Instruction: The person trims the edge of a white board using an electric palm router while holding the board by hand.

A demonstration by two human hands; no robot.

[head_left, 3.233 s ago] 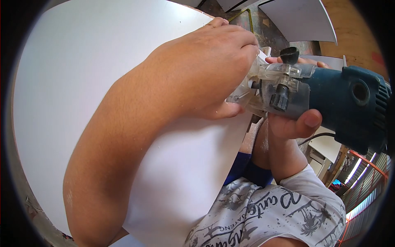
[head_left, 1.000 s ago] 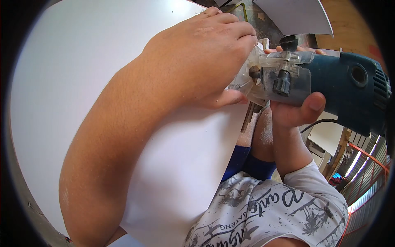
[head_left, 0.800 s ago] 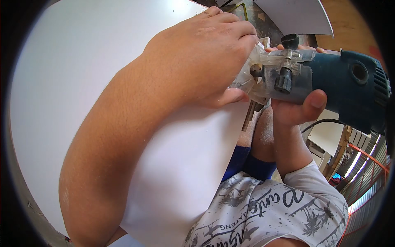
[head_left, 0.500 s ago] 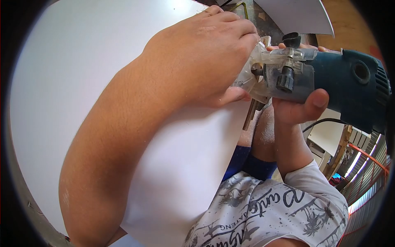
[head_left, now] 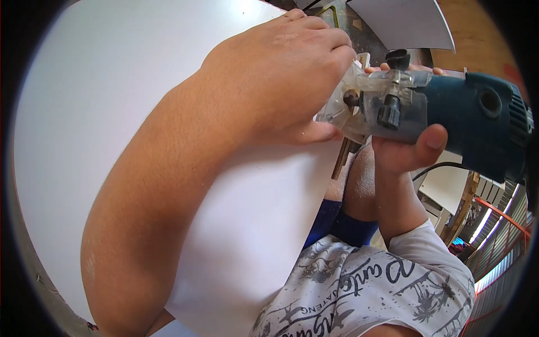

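Note:
A teal power tool [head_left: 460,115] like a trim router, with a clear plastic base and black knobs, lies on its side against the edge of a large white panel [head_left: 95,95]. My right hand [head_left: 409,153] is closed round the tool from below, its thumb in front and its fingertips behind. At the base end, my left hand [head_left: 292,76] presses on the clear plastic, with fingers bent over the panel edge and the thumb lying on the panel face. Both the bit and the contact with the edge are hidden behind my left hand.
Another white panel [head_left: 404,22] stands at the top right, beside a brown wooden surface [head_left: 469,25]. A black cable [head_left: 435,168] curves below the tool. My dust-covered leg [head_left: 362,180] is under the panel edge. Orange bars [head_left: 499,213] are at the far right.
Compared with the earliest frame, the tool and my right hand are slightly higher in view. Since half a second ago, the tool has tilted and dipped slightly. Both hands keep their hold.

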